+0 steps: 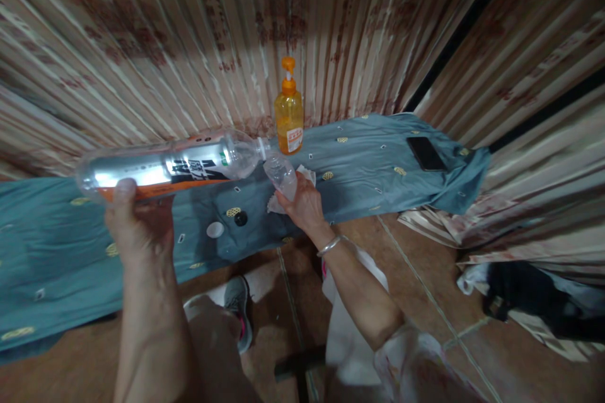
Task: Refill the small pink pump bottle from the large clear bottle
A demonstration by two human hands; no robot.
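Note:
My left hand (142, 217) grips a large clear plastic bottle (198, 167) with a silver, black and orange label, tilted almost level with its neck to the right. Wrapped in my right hand (305, 204) is a small clear bottle (280, 173), its mouth up against the big bottle's neck. I cannot tell whether liquid is flowing between them. Behind my right hand, a whitish crumpled piece (306, 175) shows, perhaps tissue. Just beyond the two necks stands an orange pump bottle (289, 116), part full of yellow-orange liquid.
A white round cap (215, 230) and a black cap (241, 218) lie on the blue-green patterned cloth (354, 167) covering the bench. A black phone (426, 153) rests toward its right end. Pleated curtains (189, 44) hang behind. Dark cloth (529, 293) lies low at the right.

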